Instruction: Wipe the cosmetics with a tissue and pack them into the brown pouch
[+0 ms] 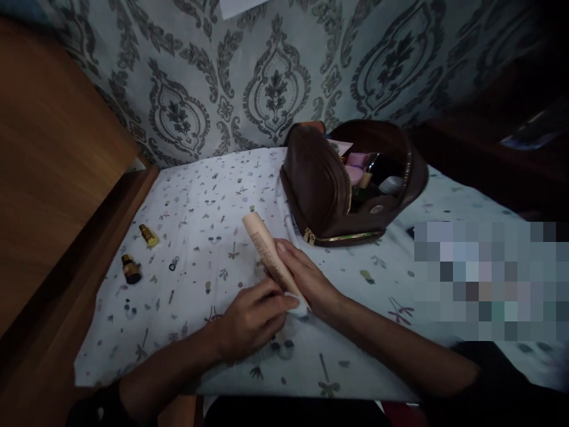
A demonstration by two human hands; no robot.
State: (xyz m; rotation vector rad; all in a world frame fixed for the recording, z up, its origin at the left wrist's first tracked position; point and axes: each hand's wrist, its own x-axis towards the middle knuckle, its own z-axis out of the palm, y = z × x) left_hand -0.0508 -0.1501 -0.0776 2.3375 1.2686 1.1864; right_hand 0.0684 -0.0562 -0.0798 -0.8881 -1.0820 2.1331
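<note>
A peach-coloured cosmetic tube (262,243) with small dark print lies slanted in my right hand (313,279), whose fingers wrap its side. Its wide rounded end points away from me, and its flat end is toward me. My left hand (255,314) is closed on a white wipe (297,305), pressing it at the tube's near end. Whether the wipe is tissue or cotton I cannot tell. The tips of some left fingers are hidden behind the tube.
An unzipped brown makeup bag (320,184) with pink and dark items inside stands beyond my right hand. Two small bottles, one gold (148,235) and one dark (131,269), are at the left on the patterned white cloth (195,207). A wooden panel (57,130) rises at the left.
</note>
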